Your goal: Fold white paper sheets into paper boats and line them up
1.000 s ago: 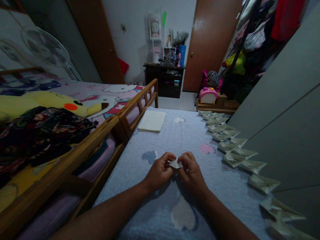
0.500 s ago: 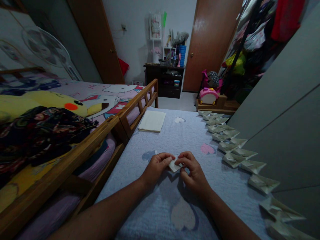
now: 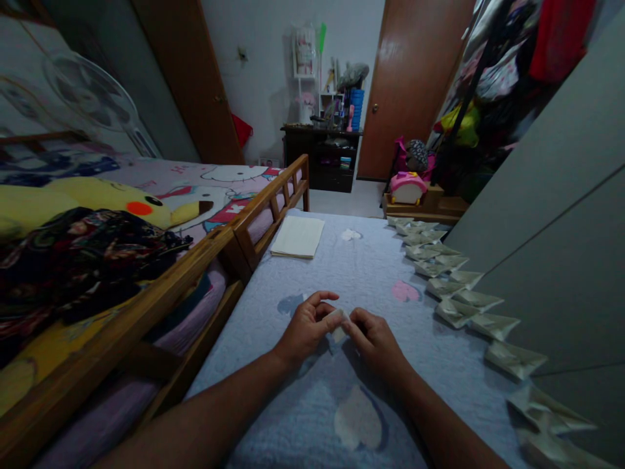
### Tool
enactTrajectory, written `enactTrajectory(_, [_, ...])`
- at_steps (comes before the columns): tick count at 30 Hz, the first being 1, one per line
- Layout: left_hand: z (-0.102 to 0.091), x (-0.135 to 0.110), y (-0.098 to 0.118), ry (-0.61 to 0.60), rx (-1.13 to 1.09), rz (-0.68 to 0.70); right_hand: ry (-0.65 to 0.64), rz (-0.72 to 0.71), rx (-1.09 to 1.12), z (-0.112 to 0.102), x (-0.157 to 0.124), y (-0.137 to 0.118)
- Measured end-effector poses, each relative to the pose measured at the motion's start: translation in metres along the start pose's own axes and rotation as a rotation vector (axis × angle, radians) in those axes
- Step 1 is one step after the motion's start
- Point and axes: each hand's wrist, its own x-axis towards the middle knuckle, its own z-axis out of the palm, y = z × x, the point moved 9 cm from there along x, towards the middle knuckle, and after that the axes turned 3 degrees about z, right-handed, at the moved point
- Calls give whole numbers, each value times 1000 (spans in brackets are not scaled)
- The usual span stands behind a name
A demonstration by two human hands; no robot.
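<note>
Between my two hands is a small piece of folded whitish paper [image 3: 338, 334], held above the pale blue bedcover. My left hand [image 3: 308, 327] pinches its left side between thumb and fingers, with the index finger raised over the top. From the right, my right hand [image 3: 374, 335] grips the paper with thumb and curled fingers. The fingers cover much of the paper, so its full shape is hidden. Along the right side of the bed stand several folded paper boats [image 3: 515, 358]. A stack of flat paper sheets [image 3: 297, 237] lies farther off, to the left.
A wooden bed rail [image 3: 234, 228] runs along the left, with a larger bed, a yellow plush toy [image 3: 112, 195] and dark patterned cloth [image 3: 83, 267] beyond it. A grey cabinet [image 3: 551, 260] borders the right. At the back stands a dark dresser [image 3: 319, 159].
My right hand has turned, its thumb now pressing on the paper from the near side. The left index finger has lifted, and the paper looks tilted more upright.
</note>
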Motion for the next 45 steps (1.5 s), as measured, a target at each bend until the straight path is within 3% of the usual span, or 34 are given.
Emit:
enactTrajectory(5, [5,0,-6,-65,39,-73,27,28,108,-4,-1,3])
enactTrajectory(15, [12,-4,-8,-166,101,-40,-49,51,256,1,-1,0])
enactTrajectory(23, [21,-7,-10,-226,158,-39,-4,44,134,-1,2,4])
enactTrajectory(30, [21,-8,-9,-223,103,-6,9,87,149,-4,4,9])
enactTrajectory(40, [17,-5,-7,-207,210,37,-2,49,71,-4,5,8])
enactTrajectory(45, [11,-4,-1,-140,287,51,131,-101,-39,-21,-2,-10])
